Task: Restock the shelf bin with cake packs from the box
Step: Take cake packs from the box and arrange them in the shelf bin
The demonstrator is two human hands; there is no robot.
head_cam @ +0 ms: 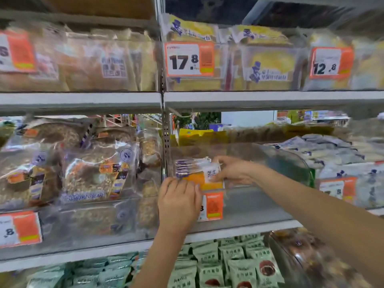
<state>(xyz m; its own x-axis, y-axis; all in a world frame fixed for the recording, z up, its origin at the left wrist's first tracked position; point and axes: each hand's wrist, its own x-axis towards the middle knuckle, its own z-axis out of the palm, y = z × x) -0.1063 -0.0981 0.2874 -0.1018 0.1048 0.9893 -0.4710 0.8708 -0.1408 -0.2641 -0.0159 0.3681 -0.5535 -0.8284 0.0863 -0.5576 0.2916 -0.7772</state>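
Both my hands hold one cake pack (199, 175) (orange, clear wrap): left hand (179, 199) near edge, right hand (233, 170) right end, above the clear bin (259, 204).

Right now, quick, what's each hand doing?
Left hand: fingers curled on the lower edge of the cake pack.
Right hand: fingers pinching the same pack's right end.
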